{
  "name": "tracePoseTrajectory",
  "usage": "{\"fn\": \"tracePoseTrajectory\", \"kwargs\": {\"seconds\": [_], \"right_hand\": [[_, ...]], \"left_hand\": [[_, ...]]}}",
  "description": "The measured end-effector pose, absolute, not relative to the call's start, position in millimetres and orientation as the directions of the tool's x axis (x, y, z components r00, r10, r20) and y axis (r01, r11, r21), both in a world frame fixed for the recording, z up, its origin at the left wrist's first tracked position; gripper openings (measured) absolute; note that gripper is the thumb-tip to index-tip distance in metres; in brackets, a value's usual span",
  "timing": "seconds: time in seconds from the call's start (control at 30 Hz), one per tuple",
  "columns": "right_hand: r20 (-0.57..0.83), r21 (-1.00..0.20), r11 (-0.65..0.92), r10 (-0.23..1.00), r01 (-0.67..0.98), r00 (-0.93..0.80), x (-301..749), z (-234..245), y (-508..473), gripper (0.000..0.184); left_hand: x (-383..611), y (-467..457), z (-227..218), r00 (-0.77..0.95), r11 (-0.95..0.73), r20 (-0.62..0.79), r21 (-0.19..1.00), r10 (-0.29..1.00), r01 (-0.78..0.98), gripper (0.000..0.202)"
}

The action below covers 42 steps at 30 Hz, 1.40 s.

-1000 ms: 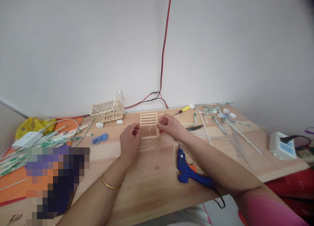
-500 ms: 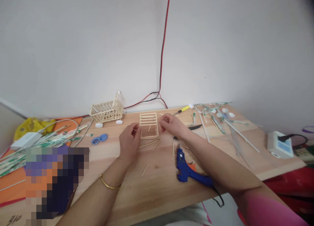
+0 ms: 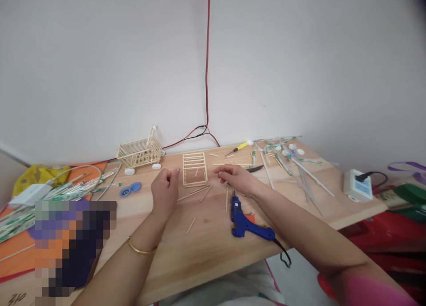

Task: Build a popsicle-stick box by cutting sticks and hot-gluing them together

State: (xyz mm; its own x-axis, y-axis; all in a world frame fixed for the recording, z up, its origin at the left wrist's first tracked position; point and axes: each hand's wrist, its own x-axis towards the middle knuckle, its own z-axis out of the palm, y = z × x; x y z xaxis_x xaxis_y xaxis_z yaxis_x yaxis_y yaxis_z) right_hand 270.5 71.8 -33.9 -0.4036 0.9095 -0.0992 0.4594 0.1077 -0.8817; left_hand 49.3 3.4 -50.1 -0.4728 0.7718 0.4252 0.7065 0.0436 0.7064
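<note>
Left hand [image 3: 163, 191] curled, grip unclear, right hand [image 3: 235, 178] flat, empty, flanking stick frame [image 3: 195, 168]; loose sticks [image 3: 199, 193], glue gun [image 3: 248, 221] nearby.

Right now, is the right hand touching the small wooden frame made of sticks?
Apart. The head view shows a strip of bare table between the fingertips of the right hand and the right edge of the wooden frame.

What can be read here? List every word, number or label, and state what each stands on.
"310": handwritten on the tan surface at the lower-left corner.
Green print on the paper wrappers on the left side of the table, and on those at the right: too small to read.
Blue label on the white box: too blurred to read.
Blue glue gun: no text shows.
</note>
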Motion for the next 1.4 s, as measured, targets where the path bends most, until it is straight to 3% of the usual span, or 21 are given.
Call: {"fn": "tracePoseTrajectory", "kwargs": {"seconds": [0.1,0.2,0.27,0.33,0.6,0.83,1.4], "right_hand": [[0.017,-0.846,0.265,0.881,0.463,-0.473,288.5,-29.8,63.1,0.022],[0.08,-0.827,0.339,0.861,0.449,-0.502,300.3,-27.0,56.6,0.022],[0.07,-0.842,0.31,0.874,0.44,-0.482,300.8,-25.5,53.8,0.02],[0.032,-0.864,0.255,0.889,0.434,-0.457,295.5,-24.7,52.4,0.019],[-0.023,-0.881,0.204,0.882,0.426,-0.47,260.4,-32.9,52.4,0.016],[-0.104,-0.905,0.107,0.883,0.412,-0.457,250.4,-41.1,51.2,0.019],[-0.057,-0.922,0.146,0.865,0.358,-0.499,247.2,-45.2,56.5,0.018]], "left_hand": [[49.2,1.6,-49.0,-0.484,0.037,0.436,0.713,0.759,0.7,0.042],[52.0,0.2,-51.2,-0.488,0.019,0.395,0.762,0.778,0.648,0.032],[55.1,-0.6,-53.8,-0.471,0.015,0.355,0.786,0.807,0.618,0.026],[58.2,-1.7,-56.5,-0.444,0.012,0.351,0.773,0.825,0.634,0.033],[64.2,-5.3,-60.4,-0.267,-0.096,0.49,0.597,0.83,0.797,0.034],[65.2,-2.1,-59.8,-0.206,-0.136,0.499,0.565,0.842,0.814,0.032],[65.7,0.2,-60.2,-0.169,-0.135,0.523,0.493,0.835,0.86,0.03]]}}
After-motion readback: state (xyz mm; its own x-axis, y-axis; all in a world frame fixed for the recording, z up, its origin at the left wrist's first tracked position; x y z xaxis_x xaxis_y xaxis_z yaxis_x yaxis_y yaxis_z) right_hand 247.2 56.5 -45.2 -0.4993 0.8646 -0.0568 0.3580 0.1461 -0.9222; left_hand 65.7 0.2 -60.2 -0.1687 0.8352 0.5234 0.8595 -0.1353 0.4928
